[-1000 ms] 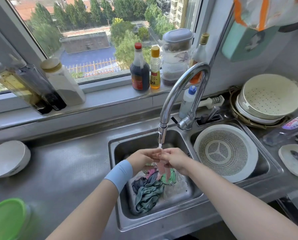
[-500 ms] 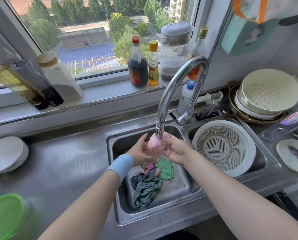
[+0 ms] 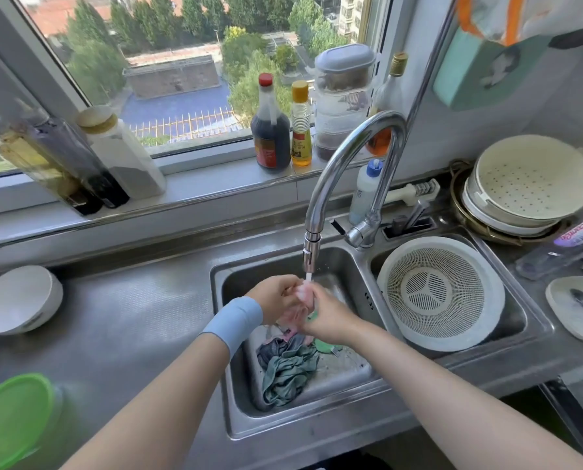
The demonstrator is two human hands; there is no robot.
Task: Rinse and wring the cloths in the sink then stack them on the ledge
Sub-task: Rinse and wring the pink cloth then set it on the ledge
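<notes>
Head view: left hand and right hand both curl fingers round a wadded pink cloth under the running tap, above the cloth pile in the sink. Risk: spray hits the counter, or the wet cloth drops onto the pile if the grip loosens.

Both hands over the left sink basin, under the faucet spout. Left hand and right hand grip a bunched pink cloth between them; a thin water stream lands on its top. Blue wristband on left wrist. On the basin floor: heap of grey-green cloths, green cloth at its right side. White colander fills the right basin. White bowl at the counter's left edge; green lid at its near-left corner.
</notes>
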